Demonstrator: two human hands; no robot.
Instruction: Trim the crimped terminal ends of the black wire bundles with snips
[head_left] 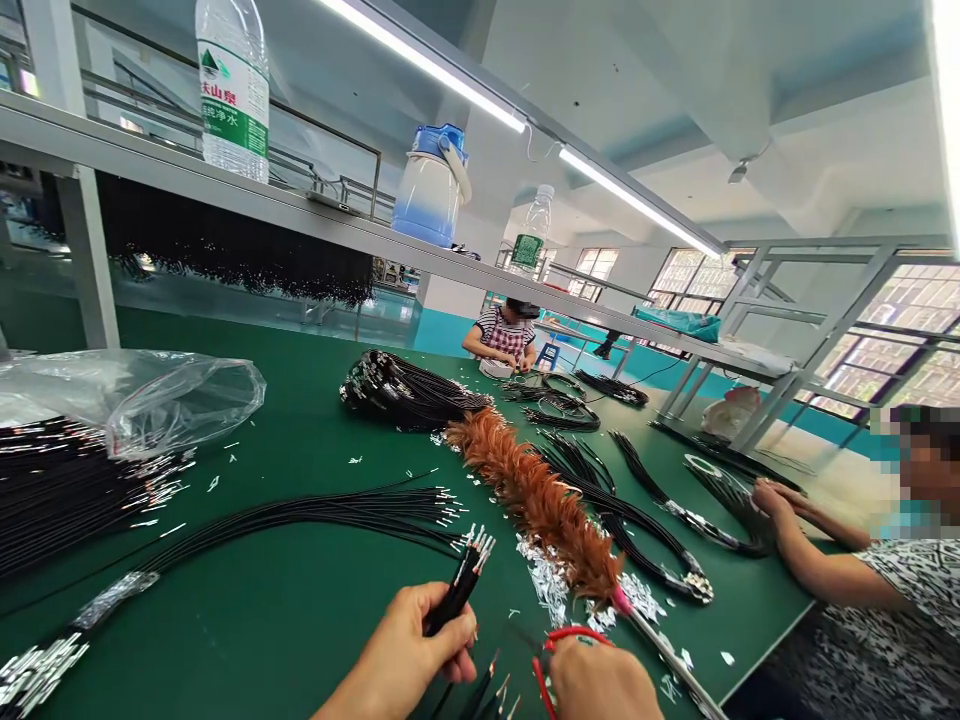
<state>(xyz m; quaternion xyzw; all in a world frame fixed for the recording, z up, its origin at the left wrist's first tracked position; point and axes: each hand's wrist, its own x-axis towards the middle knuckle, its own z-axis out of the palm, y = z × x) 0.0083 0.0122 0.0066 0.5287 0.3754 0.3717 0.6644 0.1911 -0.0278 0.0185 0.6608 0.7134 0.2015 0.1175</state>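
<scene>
Nearest the table edge, your left hand (409,655) gripped a small bundle of black wires (459,583), tips up, while your right hand (600,685) grasped red-handled cutters (559,645). Beyond lay a feather duster (536,500) and a co-worker's hand (772,497).

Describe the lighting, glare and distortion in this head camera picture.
Head view: tube lights overhead blow out white; the plastic bag shows glare; wide-angle bending curves the shelf; left hand and its wire bundle are sharp; faces are pixelated.
</scene>
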